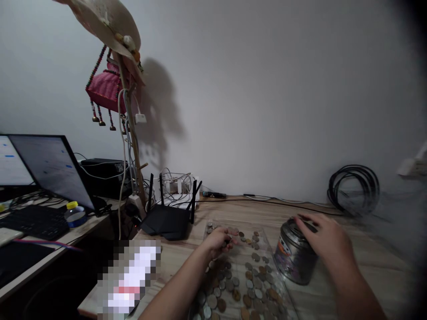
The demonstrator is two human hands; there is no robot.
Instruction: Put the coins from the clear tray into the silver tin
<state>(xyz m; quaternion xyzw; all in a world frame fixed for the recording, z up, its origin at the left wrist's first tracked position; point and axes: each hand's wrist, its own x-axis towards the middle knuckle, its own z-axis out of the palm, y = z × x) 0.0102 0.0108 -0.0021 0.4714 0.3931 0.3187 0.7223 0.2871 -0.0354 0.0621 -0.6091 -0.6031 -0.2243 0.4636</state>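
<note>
Many loose coins (257, 282) of silver and copper tones lie spread in a shallow clear plastic tray (267, 236) on the wooden table. Above the tray's left side, my left hand (218, 242) has its fingers curled around what look like a few coins. A round metal tin can (293, 260) with a colourful printed label stands just right of the tray. My right hand (328, 240) grips its top, with the thumb and fingers at the dark lid area. Whether the lid is loose cannot be made out.
A black router (168, 220) with antennas sits behind the tray's left side. A blurred-out flat object (133, 275) lies at the table's left. Coiled black cable (353, 189) rests by the wall. Leftward is a desk with a monitor (50, 166) and bottle (75, 215).
</note>
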